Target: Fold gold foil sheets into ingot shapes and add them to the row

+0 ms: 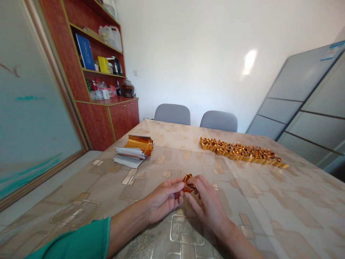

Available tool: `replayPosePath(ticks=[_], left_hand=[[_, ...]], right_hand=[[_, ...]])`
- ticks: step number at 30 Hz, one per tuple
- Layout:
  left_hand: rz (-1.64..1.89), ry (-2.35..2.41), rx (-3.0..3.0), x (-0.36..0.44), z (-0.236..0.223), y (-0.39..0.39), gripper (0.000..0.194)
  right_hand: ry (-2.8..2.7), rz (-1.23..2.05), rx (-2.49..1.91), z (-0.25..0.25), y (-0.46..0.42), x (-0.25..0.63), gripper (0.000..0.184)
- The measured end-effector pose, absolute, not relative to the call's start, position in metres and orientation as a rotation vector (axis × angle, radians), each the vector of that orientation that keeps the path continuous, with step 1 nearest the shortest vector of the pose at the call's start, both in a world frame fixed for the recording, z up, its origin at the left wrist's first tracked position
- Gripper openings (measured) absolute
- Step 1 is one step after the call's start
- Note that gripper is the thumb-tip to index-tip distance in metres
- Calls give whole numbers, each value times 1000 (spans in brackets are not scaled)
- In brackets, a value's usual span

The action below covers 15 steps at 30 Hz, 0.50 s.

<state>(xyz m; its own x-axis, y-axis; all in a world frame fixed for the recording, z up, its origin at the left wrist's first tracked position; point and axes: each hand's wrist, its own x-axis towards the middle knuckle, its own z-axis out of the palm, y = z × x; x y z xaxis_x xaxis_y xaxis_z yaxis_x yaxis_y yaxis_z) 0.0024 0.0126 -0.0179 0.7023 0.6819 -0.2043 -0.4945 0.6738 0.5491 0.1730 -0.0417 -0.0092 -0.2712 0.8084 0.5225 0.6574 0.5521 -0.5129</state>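
A small folded gold foil paper piece [189, 184] is held between both hands above the middle of the table. My left hand [165, 199] pinches its left side between thumb and fingers. My right hand [206, 201] grips it from the right, the index finger pressing at its upper opening and the thumb below. Farther off to the left lies a stack of gold foil paper sheets [138, 144], partly curled, with white-backed sheets [128, 157] at its near side. Rows of finished-looking folded gold pieces [239, 151] stand packed together on the right.
The table [107, 194] wears a beige patterned cover. Two grey chairs [172, 113] stand at its far side against a white wall. A red-brown cabinet [121, 117] with loaded shelves rises at the left, and a grey panelled unit [283, 93] stands at the right.
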Motion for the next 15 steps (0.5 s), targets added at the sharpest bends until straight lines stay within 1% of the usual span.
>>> replayPosePath(ticks=[4,10,13,15], left_hand=[[688,433,489,3,-20,14,25],[736,528,549,4,-18,10,34],[780,609,609,2,-17,6,39],[790,635,631,1,-16,3,38]], right_hand=[[-1974,295,-1181,-14,-39,173,13],[-1877,303,-1174,-12,-41,172,10],[-1873,270,-1250,-8,-34,185,11],[-1890,199,-1361,-7,-20,205,13]])
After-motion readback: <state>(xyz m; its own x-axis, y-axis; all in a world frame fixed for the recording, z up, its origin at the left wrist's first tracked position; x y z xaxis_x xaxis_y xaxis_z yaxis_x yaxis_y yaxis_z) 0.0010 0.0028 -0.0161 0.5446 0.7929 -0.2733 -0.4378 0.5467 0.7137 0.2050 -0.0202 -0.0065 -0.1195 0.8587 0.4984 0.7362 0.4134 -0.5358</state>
